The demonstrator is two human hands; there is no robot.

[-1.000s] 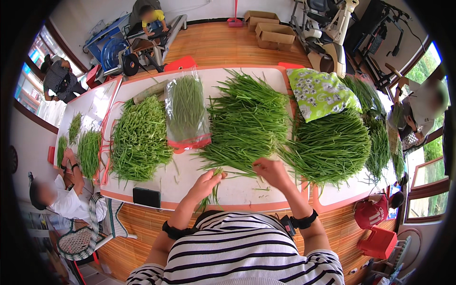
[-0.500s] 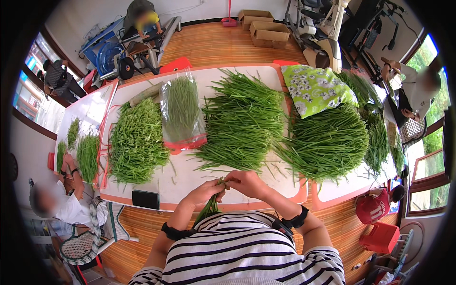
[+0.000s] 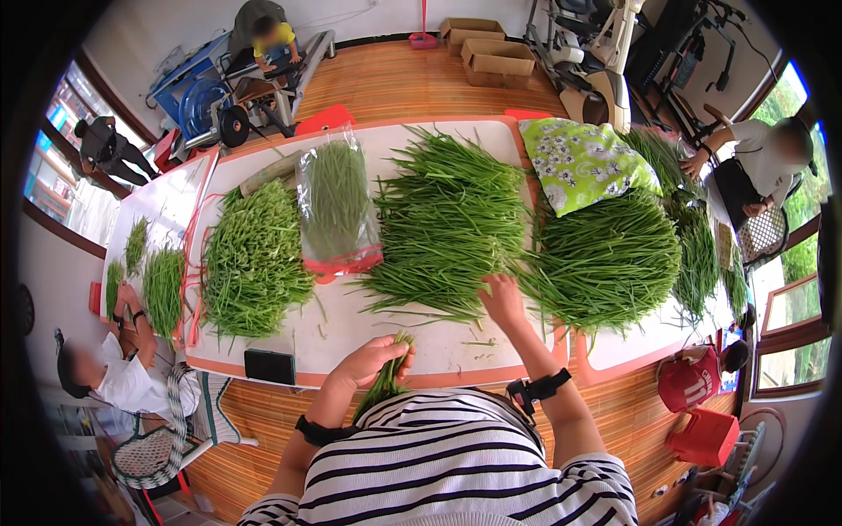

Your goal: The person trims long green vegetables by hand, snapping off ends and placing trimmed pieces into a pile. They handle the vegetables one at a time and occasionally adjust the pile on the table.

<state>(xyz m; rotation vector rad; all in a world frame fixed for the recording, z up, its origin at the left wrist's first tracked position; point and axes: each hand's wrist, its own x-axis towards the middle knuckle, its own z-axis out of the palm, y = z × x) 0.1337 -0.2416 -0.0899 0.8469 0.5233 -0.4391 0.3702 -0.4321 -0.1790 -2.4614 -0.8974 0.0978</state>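
My left hand is closed round a small bunch of chive stalks, their tips showing above the fist and the rest hanging toward my shirt. Beyond the table's front edge, my right hand reaches to the lower right of the large middle pile of chives. Its fingers are bent together at the stalk ends; whatever they pinch is too small to make out. A shorter-cut green pile lies to the left, next to a clear bag of stalks. Another big chive pile lies to the right.
A green flowered cloth covers part of the right pile. A dark phone-like slab rests at the table's front edge. Seated people work at the left and right ends. Cardboard boxes and exercise machines stand behind.
My right hand has left the bunch beside my left hand and moved right and forward to the middle pile. My left hand keeps its hold. The person at right has raised an arm over the stalks.
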